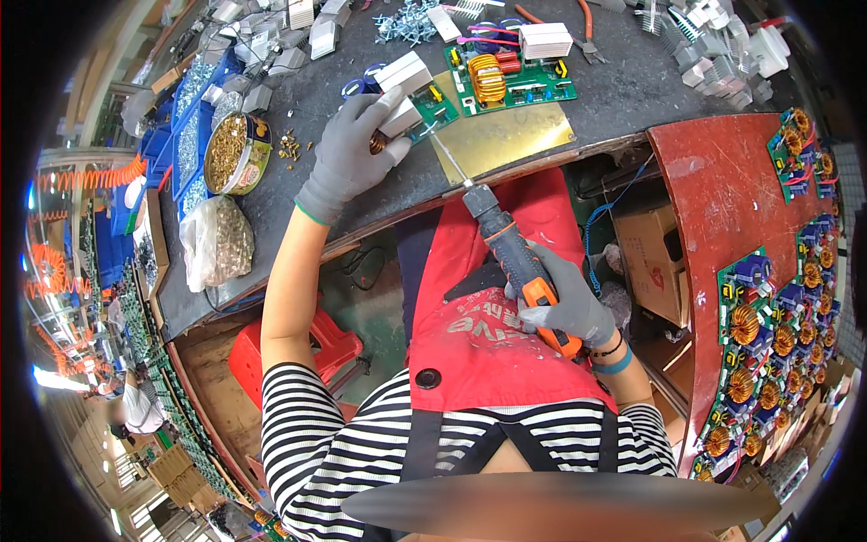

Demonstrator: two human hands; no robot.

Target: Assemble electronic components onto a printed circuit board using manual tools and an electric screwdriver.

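Observation:
My left hand (352, 154), in a grey glove, is closed over a green circuit board (441, 110) near the table's front edge. Its fingers lie on the pale metal heat sinks and hide much of the board. My right hand (573, 296), also gloved, grips a black and orange electric screwdriver (517, 253) in front of my red apron. The tool's long bit (452, 161) slants up and left, its tip close to the board's near edge; contact cannot be made out. A second circuit board (542, 93) with a copper coil lies to the right, partly on a brass-coloured plate (506, 144).
At left stand a tub of brass-coloured screws (237, 154), blue bins (190, 135) and a plastic bag (217, 244). Heat sinks (713, 54) pile up at the back right, near red-handled pliers (589, 36). Finished-looking boards (745, 334) cover part of the red side table (695, 190).

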